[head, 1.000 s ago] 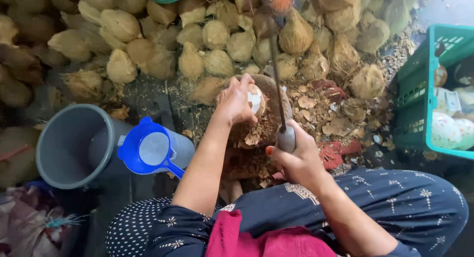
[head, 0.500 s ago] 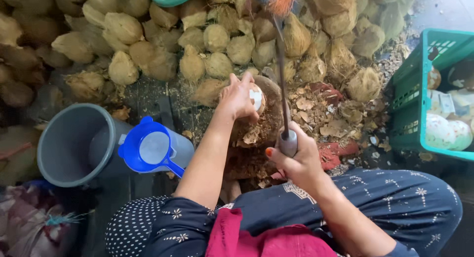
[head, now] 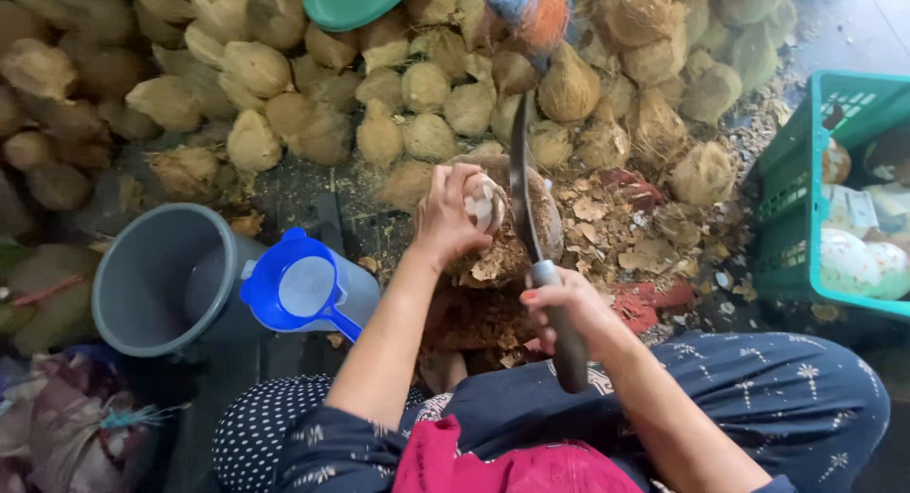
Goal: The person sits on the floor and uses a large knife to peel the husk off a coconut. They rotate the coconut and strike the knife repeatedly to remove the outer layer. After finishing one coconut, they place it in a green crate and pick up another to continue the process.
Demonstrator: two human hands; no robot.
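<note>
Left hand (head: 453,218) is wrapping its grip tight around a partly peeled coconut (head: 485,209), pressing it down on a round chopping block (head: 531,229) at scene centre. Fingers are covering most of the nut; only a patch of white flesh is showing at its right side. Right hand (head: 561,303) is closing its grip fully on the dark handle of a long knife (head: 523,185), blade standing upright just right of the coconut; whether the edge is touching the nut is hard to tell. The handle's near end is sticking out below the fist.

A blurred blue-and-orange object (head: 527,8) is sitting at the top edge, cut off, kind unclear. A teal bowl (head: 353,0) is also getting cropped at the top. The block's near side is hiding behind both forearms and husk scraps (head: 626,232), which are littering the floor to its right.

A heap of husked coconuts (head: 284,95) is crowding the far side, running off the left and top edges. A grey bucket (head: 161,280) is sitting near left, with a blue scoop (head: 299,289) resting against its right rim. A green crate (head: 806,199) is standing at the right edge, cut off, holding pale round things. Open floor is narrow: only a dark strip between bucket and block.
</note>
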